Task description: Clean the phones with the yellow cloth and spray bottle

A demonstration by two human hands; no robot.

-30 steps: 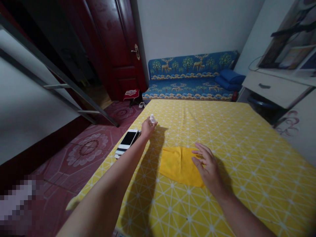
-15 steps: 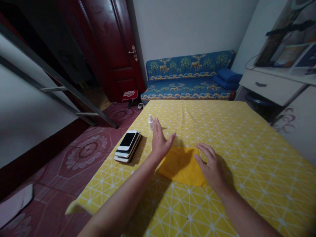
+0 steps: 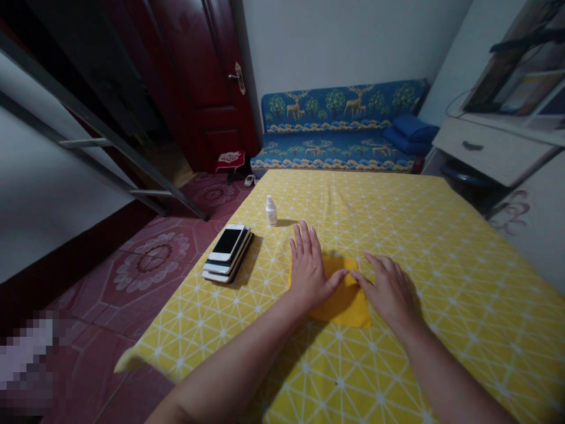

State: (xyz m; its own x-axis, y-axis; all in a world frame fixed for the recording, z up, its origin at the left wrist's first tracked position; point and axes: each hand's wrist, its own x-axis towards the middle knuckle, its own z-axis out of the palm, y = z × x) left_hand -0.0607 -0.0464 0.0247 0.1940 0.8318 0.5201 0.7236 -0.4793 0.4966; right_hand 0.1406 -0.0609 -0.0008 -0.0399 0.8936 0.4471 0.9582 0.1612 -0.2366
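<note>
An orange-yellow cloth (image 3: 344, 306) lies flat on the table. My left hand (image 3: 309, 271) is over the cloth's left part, palm down with fingers spread, and hides some of it. At the cloth's right edge, my right hand (image 3: 391, 291) has its fingers apart and holds nothing. The two thumb tips almost meet above the cloth; whether they touch it I cannot tell. A stack of several phones (image 3: 227, 244) rests near the table's left edge, a white one on top. Beyond my left hand stands a small white bottle (image 3: 271, 213), upright.
A patterned yellow tablecloth (image 3: 441, 259) covers the table. Behind it is a blue sofa (image 3: 335, 141). A white desk (image 3: 498, 147) stands at the right, a red door (image 3: 198, 70) and a metal ladder (image 3: 119, 153) at the left.
My left hand has moved right and nearer, from beside the bottle onto the cloth, leaving the bottle in full view. My right hand has shifted slightly right.
</note>
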